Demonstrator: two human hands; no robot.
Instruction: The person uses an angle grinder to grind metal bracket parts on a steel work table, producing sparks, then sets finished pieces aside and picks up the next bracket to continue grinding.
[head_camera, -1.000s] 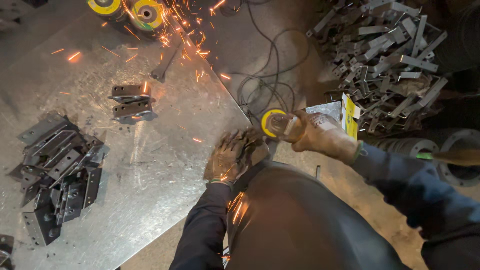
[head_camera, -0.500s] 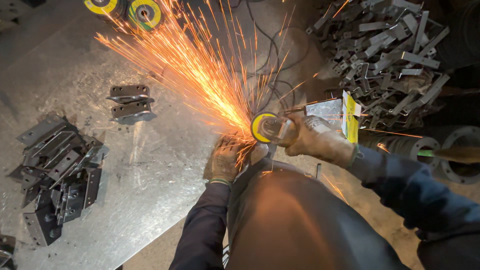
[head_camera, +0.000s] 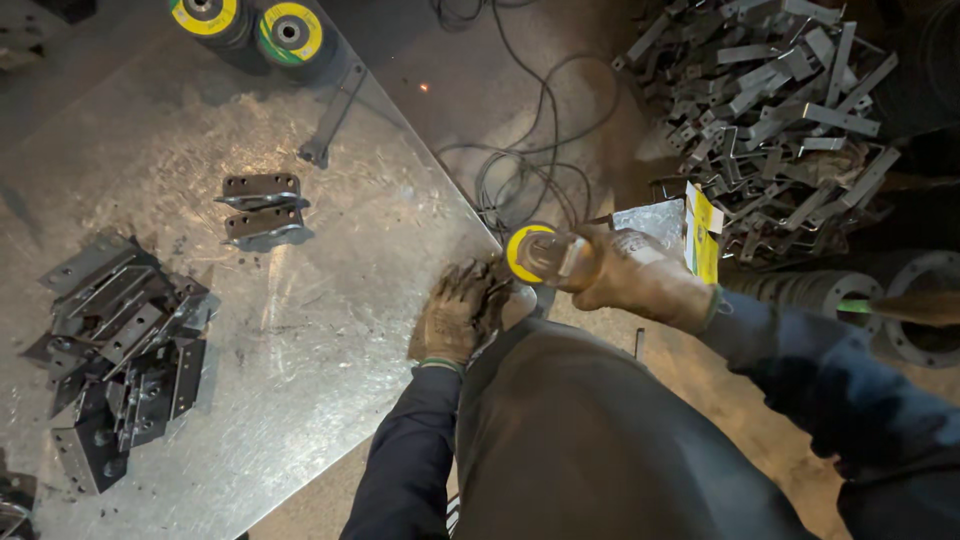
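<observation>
My right hand (head_camera: 640, 275), in a worn work glove, grips an angle grinder (head_camera: 545, 255) with a yellow disc just off the corner of the metal table (head_camera: 330, 300). No sparks come off the disc. My left hand (head_camera: 460, 315), also gloved, presses down at the table's corner right beside the disc; what it holds is hidden under the fingers. My dark trouser leg fills the lower middle of the view.
Two stacked metal brackets (head_camera: 262, 208) lie mid-table. A heap of dark brackets (head_camera: 115, 340) covers the left side. Two yellow-green grinding discs (head_camera: 250, 25) sit at the far edge. Cables (head_camera: 540, 150) trail on the floor. Scrap metal strips (head_camera: 770, 110) pile up at right.
The heavy shower of sparks flying up and left from the disc has stopped. Both hands stay at the table corner.
</observation>
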